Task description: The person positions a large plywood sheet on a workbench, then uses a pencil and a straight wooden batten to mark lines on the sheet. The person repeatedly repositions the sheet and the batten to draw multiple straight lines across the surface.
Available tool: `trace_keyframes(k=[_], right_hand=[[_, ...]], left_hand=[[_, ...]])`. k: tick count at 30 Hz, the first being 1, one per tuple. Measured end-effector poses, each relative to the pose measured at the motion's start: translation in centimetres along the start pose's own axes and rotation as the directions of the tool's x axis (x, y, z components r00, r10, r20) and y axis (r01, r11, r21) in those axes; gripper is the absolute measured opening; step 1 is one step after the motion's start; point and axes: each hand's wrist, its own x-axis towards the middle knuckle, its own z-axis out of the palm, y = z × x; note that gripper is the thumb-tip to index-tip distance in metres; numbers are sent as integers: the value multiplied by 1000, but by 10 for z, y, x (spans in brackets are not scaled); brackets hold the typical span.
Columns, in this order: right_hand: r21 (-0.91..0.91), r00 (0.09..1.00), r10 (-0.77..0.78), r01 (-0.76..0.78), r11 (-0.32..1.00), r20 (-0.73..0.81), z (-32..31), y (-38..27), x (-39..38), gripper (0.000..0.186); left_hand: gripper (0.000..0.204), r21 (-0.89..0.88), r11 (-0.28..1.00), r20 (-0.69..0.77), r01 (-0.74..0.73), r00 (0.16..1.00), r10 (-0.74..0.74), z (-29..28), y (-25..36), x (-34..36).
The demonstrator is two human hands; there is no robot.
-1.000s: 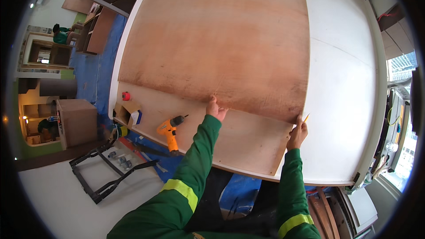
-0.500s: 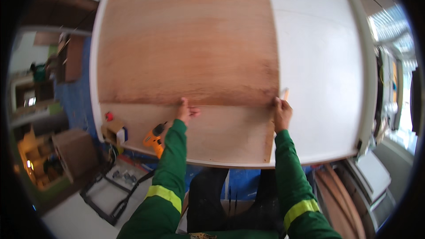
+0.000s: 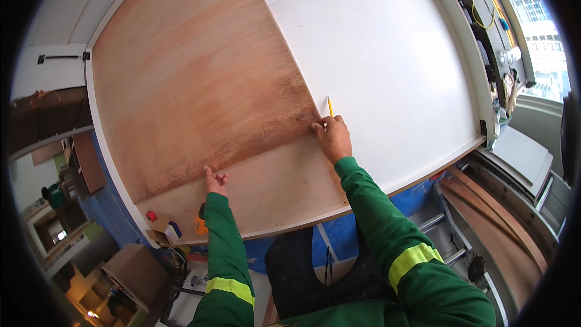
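Note:
A large brown plywood sheet with dark smudges along its near edge lies on a white panel. A paler wood strip lies along its near side. My left hand is at the sheet's near edge, thumb against it and fingers apart from the thumb, gripping nothing I can see. At the sheet's near right corner, my right hand is closed with a yellow pencil sticking up out of it, point away from me. Its fingertips touch the corner.
An orange drill is mostly behind my left sleeve. Near the left corner sit a small red item and an open box. A raised rim borders the white panel. Boards and a metal ladder stand at right.
The view has turned and shifted right, so the sheet now slants. Both hands stay by the sheet's near edge. The pencil shows more plainly, and my left sleeve covers more of the drill.

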Motion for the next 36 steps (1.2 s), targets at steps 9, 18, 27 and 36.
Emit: trace_keyframes(k=[9, 18, 27, 36], right_hand=[[392, 986, 47, 19, 920, -159, -34, 16, -13, 70], [339, 983, -132, 169, 926, -129, -90, -8, 72, 64], [249, 942, -225, 287, 925, -250, -89, -11, 197, 33], [204, 914, -254, 327, 923, -317, -70, -51, 295, 60]], left_hand=[[58, 617, 376, 410, -691, 691, 595, 106, 103, -49], [101, 821, -2, 463, -571, 664, 587, 399, 149, -61], [95, 890, 137, 163, -435, 585, 794, 498, 184, -42], [74, 740, -130, 471, -660, 370, 800, 492, 195, -14]])
